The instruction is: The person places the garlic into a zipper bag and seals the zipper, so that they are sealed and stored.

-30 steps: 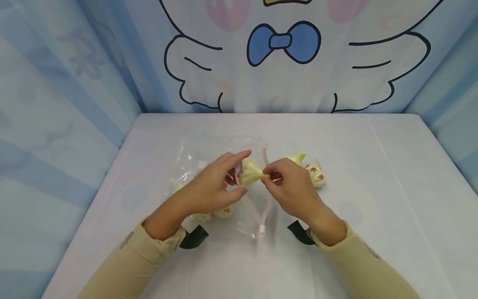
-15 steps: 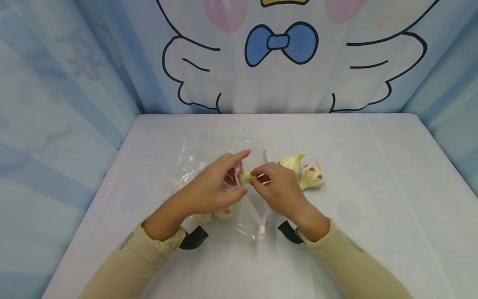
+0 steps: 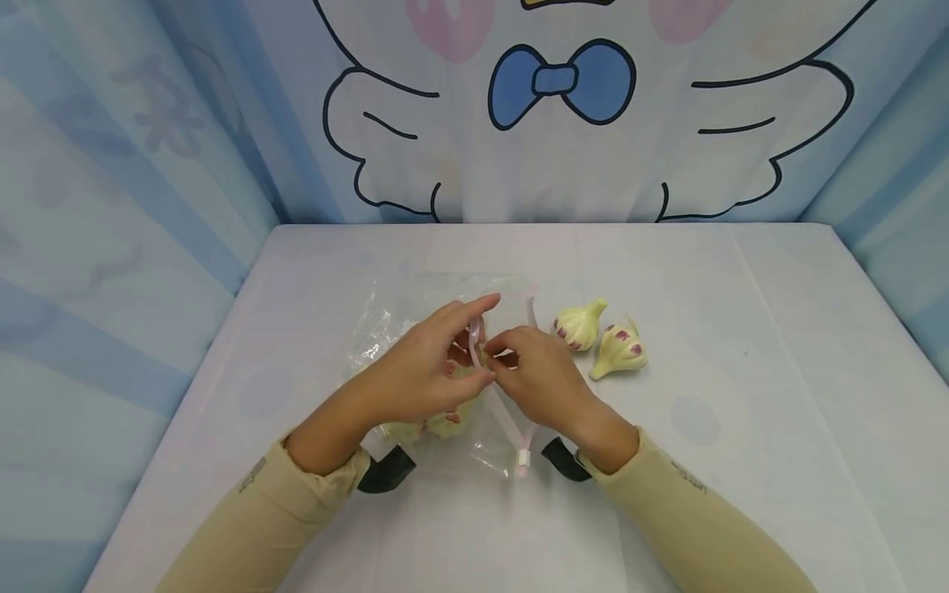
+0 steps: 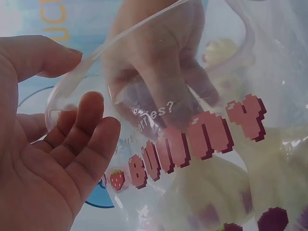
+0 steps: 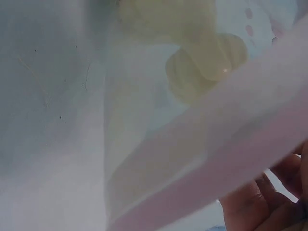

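A clear zip bag point(image 3: 460, 287) with a pink zip edge and red BUNNY lettering point(image 4: 187, 144) lies on the table. My left hand point(image 3: 415, 362) holds its mouth apart, thumb and fingers spread at the pink rim. My right hand point(image 3: 544, 375) reaches into the mouth, fingertips pinching the stem of a garlic bulb point(image 3: 483, 356) mostly hidden by the hands. Through the film in the left wrist view, that hand hangs just above a pale bulb point(image 4: 207, 190) with purple patches. More bulbs point(image 3: 447, 422) lie inside the bag.
Two garlic bulbs lie on the white table point(image 3: 741, 412) right of the bag: one pale bulb point(image 3: 578, 325) and another bulb point(image 3: 621, 350) nearer me. A white zip slider point(image 3: 523, 458) sits at the bag's near corner. A patterned curtain point(image 3: 563, 165) stands behind the table.
My right hand has moved left with the garlic bulb, which has gone into the bag's mouth, and the two bulbs on the table are now uncovered. My left hand has stayed in place.
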`<state>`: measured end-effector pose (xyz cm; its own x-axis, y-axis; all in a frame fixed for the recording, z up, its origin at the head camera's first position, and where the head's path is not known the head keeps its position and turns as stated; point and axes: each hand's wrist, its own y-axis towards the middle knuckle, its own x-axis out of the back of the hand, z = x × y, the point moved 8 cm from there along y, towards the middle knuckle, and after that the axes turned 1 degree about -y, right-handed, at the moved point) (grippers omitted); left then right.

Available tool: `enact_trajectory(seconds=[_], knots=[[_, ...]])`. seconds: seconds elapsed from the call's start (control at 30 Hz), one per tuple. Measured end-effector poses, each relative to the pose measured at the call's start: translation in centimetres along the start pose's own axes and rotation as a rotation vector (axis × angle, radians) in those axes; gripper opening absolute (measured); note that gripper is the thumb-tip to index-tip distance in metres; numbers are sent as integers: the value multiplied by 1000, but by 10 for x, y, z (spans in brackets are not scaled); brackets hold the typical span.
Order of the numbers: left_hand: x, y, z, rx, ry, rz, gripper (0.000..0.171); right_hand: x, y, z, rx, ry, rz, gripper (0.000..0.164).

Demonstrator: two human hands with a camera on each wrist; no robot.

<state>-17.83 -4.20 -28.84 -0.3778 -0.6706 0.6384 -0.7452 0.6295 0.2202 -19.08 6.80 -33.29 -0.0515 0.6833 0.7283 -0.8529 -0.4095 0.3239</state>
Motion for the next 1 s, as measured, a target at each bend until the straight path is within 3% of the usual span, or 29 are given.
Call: enact_trajectory(seconds=[0.33, 0.77, 1.0], knots=[[-1, 2, 0, 14, -12, 7, 75, -1, 3, 2, 18, -87, -55, 9], [-3, 1, 2, 10, -11, 9, 78, -12, 2, -4, -41, 4, 71, 17], [-2, 0, 1, 27, -31, 13, 78, -17, 2, -3, -18, -17, 123, 17]])
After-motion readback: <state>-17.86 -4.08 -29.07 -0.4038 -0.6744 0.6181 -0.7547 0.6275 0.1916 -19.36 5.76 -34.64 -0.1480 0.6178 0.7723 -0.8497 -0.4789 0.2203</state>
